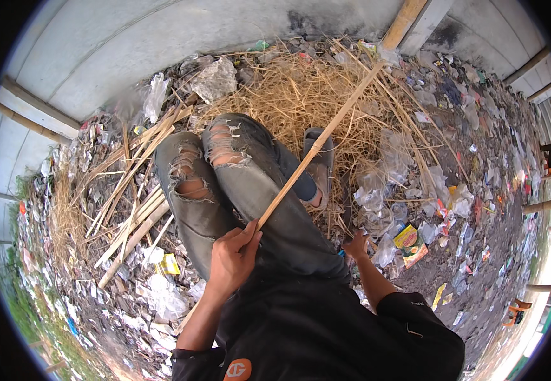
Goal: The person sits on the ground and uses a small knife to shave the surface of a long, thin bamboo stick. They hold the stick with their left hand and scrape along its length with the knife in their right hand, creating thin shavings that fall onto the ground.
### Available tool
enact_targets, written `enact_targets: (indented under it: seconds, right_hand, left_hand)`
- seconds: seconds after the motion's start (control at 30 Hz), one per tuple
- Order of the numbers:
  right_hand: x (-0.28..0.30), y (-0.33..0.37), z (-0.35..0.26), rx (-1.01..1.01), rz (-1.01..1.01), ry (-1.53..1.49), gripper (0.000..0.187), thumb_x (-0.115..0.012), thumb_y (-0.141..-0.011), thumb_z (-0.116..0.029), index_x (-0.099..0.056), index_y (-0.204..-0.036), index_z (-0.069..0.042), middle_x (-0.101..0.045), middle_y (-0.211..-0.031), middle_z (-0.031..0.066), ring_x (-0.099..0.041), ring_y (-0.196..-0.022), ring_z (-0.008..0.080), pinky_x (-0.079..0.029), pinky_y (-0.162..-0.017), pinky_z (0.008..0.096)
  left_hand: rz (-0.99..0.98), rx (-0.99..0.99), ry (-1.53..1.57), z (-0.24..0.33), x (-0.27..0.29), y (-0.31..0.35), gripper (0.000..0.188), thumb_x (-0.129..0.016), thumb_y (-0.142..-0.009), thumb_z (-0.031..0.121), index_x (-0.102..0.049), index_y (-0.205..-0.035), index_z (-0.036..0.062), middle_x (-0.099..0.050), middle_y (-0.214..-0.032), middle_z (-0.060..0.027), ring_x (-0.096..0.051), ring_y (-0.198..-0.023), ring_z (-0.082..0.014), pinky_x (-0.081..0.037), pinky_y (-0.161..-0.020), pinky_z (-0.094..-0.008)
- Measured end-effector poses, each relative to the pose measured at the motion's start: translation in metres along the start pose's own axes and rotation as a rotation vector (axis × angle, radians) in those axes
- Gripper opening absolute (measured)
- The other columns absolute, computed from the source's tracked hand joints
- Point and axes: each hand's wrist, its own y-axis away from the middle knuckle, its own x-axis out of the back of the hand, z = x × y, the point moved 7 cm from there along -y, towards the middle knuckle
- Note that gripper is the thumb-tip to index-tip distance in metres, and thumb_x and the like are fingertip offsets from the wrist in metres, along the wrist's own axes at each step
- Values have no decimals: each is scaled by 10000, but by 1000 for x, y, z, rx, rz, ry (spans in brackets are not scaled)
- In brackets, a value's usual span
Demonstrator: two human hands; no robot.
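My left hand [233, 259] is closed around the near end of a long, pale bamboo strip [316, 149]. From there the strip slants across my thigh and over my sandalled foot [321, 168], its far end above the straw. Low beside my right thigh is my right hand [355, 245], its fingers curled. Whatever it grips, if anything, is too small and dark to make out. A yellow and green packet [408, 238] lies on the ground just to its right.
Split bamboo pieces [132, 225] are piled left of my knees. Dry straw shavings [282, 89] heap up ahead. Plastic bags [377, 187] and litter cover the ground. A grey wall [161, 38] with bamboo posts [405, 22] stands behind the heap.
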Motion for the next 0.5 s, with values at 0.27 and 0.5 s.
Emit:
enact_targets:
  seconds: [0.27,0.5]
  right_hand:
    - [28,47,-3,-114,178,-322,768,-763,-808,-42,-376,-1472,-46,-407,-1363,319,-565,-1204,547,-483,-1002,602]
    - [102,13,52,-54,119,-151,479,-741,-780,-77,-614,-1221,62,-634,-1058,250,-651,-952,486,-540,-822,541]
  left_hand:
    - [62,22,90,-8,-1,1,257,-757,-979,91,-769,-1208,-25,-670,-779,-172,-677,-670,-327,-514,-641,-414]
    - [102,-31,76,-5,0,-4,215,-766,-979,132,-775,-1117,-32,-723,-838,-215,-718,-701,-360,-542,-643,-424]
